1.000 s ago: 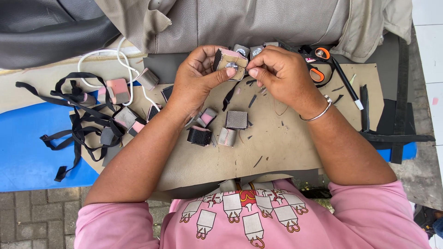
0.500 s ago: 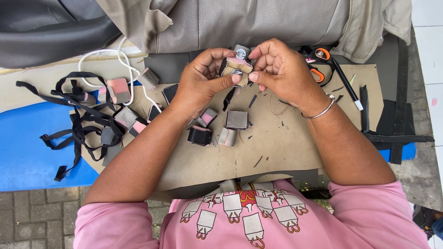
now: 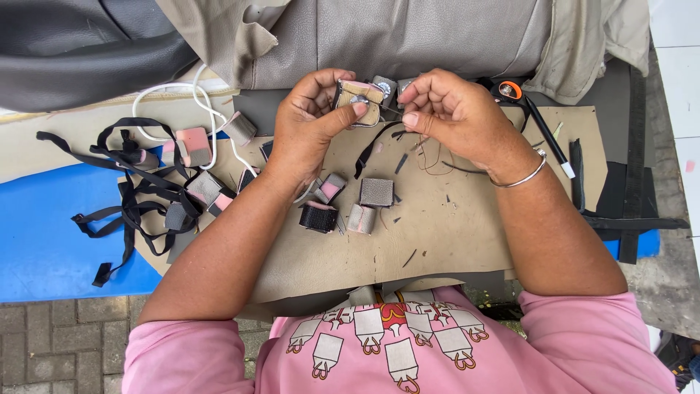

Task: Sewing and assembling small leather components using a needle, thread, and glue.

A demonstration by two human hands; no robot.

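Tan pad piece (image 3: 359,99) w/ metal snap, pinched betw. left hand (image 3: 310,124) & right hand (image 3: 452,113)

The sheet (image 3: 437,248) lay across the person's lap — everything else sat around or on it. On its middle lay three small pads (image 3: 376,192), with a fourth just left of them. Above the sheet's upper middle, the left hand (image 3: 310,124) pinched a patch (image 3: 359,102) and the right hand (image 3: 456,113) sat just right of that patch. Off the sheet's left edge lay the straps (image 3: 131,197) and more pads among them. At its upper right corner lay the cutter (image 3: 510,91) — a pen (image 3: 548,138) beside it. Behind the sheet lay the seat cover (image 3: 408,36).
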